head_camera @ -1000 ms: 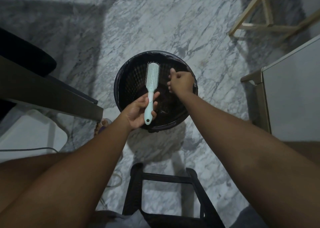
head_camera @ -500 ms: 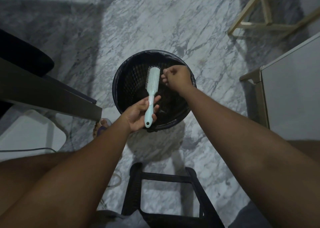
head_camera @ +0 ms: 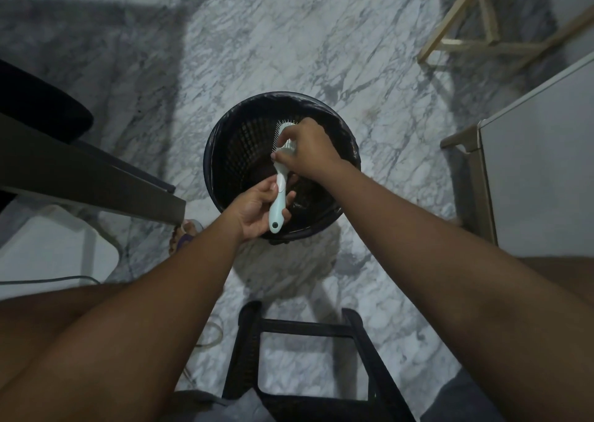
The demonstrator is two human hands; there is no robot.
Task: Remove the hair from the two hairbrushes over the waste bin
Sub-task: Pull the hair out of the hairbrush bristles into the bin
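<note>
Right hand [head_camera: 308,148] now pinching hairbrush [head_camera: 279,201] bristles, left hand [head_camera: 254,211] gripping handle

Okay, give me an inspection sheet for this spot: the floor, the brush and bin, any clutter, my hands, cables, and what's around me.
Surface: grey-veined marble floor, dimly lit.
Job's things: one pale green hairbrush held over the black waste bin, which has a dark liner; no second brush seen.
Clutter: black stool frame near the bottom edge.
Hands: left hand grips the brush handle; right hand pinches at the bristles, fingers curled.
Cables: grey cable at the left edge.
Surroundings: dark table on the left, white cabinet on the right, wooden frame at top right.
</note>
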